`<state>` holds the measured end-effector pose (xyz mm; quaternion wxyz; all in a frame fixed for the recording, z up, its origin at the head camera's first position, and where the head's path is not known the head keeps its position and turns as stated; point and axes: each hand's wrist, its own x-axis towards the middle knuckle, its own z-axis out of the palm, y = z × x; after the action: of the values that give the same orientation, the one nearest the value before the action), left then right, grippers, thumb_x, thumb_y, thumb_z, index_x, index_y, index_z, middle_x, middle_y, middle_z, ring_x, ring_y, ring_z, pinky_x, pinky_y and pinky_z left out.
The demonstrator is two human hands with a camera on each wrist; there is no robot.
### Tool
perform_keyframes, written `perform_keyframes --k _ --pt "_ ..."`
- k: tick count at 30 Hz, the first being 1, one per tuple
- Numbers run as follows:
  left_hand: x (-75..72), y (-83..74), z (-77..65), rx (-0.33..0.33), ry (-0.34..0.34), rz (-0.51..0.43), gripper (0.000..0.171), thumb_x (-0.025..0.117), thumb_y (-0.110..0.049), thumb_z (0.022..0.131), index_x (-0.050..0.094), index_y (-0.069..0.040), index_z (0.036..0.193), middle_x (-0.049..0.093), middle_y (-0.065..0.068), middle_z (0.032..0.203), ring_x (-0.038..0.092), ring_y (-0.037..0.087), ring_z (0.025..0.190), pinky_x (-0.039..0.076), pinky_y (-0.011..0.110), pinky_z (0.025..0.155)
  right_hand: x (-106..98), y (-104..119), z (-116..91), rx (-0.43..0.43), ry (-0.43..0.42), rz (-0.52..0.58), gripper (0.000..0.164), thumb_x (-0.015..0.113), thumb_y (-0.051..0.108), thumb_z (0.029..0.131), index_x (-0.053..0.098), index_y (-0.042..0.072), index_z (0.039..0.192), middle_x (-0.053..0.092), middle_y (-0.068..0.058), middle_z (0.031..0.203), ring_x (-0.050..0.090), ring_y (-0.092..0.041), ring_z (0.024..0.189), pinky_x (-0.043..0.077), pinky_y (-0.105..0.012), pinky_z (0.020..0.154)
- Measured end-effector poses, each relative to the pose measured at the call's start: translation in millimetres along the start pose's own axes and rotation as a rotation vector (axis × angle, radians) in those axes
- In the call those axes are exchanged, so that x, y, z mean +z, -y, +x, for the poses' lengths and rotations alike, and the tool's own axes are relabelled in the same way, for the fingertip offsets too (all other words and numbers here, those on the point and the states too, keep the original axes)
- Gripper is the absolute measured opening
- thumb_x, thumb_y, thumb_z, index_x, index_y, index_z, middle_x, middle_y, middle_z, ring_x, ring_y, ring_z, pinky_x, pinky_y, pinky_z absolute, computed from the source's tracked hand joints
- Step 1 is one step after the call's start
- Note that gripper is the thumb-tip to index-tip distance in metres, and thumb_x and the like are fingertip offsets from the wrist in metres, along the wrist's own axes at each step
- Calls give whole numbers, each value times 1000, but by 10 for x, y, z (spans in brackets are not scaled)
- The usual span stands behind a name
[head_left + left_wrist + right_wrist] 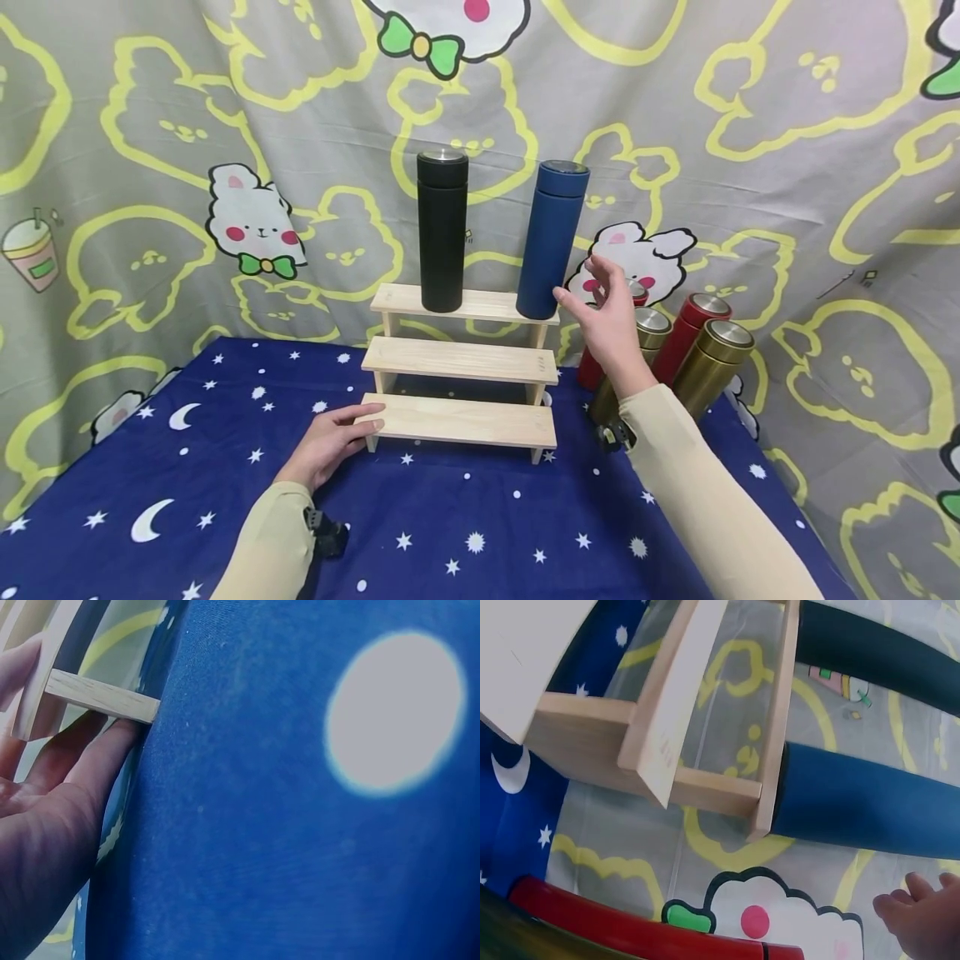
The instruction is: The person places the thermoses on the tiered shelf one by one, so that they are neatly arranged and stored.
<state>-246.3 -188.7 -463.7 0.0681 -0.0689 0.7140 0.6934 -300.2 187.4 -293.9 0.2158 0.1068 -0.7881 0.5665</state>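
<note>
A three-tier wooden stand [465, 422] sits on the table. On its top tier stand a black thermos flask [442, 242] and, at the right end, a blue thermos flask [551, 250]. My left hand [326, 446] grips the left end of the lowest tier, thumb on the board; in the left wrist view, fingers reach the leg [105, 697] below. Just right of the blue flask's lower part is my right hand [606, 325], thumb and fingers apart. The right wrist view shows a gap between that hand [922, 915] and the flask [862, 799].
Right of the stand, several red and gold flasks stand close together, among them a gold flask [712, 367] and a red flask [686, 333], partly behind my right forearm. A blue star-patterned cloth [420, 533] covers the table. Behind hangs a grey patterned curtain [315, 133].
</note>
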Motion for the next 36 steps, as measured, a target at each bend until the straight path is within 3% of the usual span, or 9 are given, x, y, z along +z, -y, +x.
perform_keyframes --k 13,23,29,36 --pt "-3 -4 -11 5 -1 16 55 80 -22 84 62 0 131 42 22 145 60 21 111 48 38 98 -183 -105 -382 -11 55 -71 73 75 26 90 37 4 148 42 -13 147 39 -25 135 32 -42 112" --pt "-1 7 -9 12 2 20 55 80 -23 85 62 -1 131 42 21 146 59 21 111 48 37 98 -400 -221 -710 18 57 -38 63 73 22 91 43 4 143 50 -15 140 46 -29 130 36 -48 109" --pt "4 8 -6 11 0 15 54 80 -22 85 62 -1 132 41 21 146 60 20 111 48 37 98 -526 -352 -871 57 14 -36 58 71 16 93 43 2 142 52 -16 138 48 -32 127 38 -47 107" --pt "7 10 -7 12 -4 17 54 80 -22 85 62 -1 132 42 21 146 60 20 110 48 37 98 -634 -469 -1016 85 -122 -112 50 72 16 92 49 3 135 56 -11 131 53 -26 121 44 -33 103"
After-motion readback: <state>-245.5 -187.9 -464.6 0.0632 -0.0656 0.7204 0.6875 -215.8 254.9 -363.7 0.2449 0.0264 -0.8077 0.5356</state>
